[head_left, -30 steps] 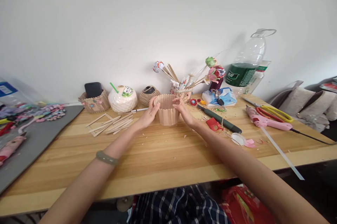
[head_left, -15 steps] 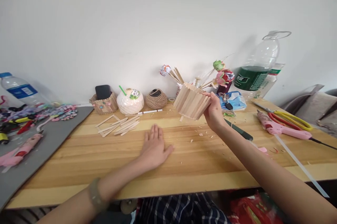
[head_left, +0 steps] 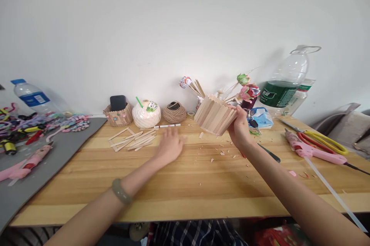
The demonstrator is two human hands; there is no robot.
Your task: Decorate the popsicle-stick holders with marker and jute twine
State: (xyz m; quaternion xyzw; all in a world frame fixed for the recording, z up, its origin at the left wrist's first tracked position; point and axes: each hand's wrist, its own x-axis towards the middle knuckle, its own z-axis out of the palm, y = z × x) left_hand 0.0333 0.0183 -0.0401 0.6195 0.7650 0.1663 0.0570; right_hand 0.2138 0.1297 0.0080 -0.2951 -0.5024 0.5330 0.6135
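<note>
A round container of upright wooden craft sticks point(head_left: 215, 116) is tilted in my right hand point(head_left: 240, 127), whose fingers grip its right side above the table. My left hand point(head_left: 170, 146) is over the table, palm down, with its fingers apart and slightly blurred; nothing shows in it. Left of it lies a loose pile of craft sticks point(head_left: 133, 139). A twine ball point(head_left: 174, 113) sits just beyond its fingertips. Behind the container, paper flowers point(head_left: 245, 92) stick up, and their base is hidden.
On the right are a pink glue gun point(head_left: 315, 150), yellow-handled scissors point(head_left: 329, 140) and a large bottle point(head_left: 281, 84). Toward the left stand a white coconut point(head_left: 146, 115), a stick box point(head_left: 118, 117) holding a phone, and a second glue gun point(head_left: 31, 161) on a grey mat point(head_left: 58, 169).
My left hand has moved forward, closer to the twine ball. The container in my right hand has shifted slightly relative to the table. The whole view has shifted a little.
</note>
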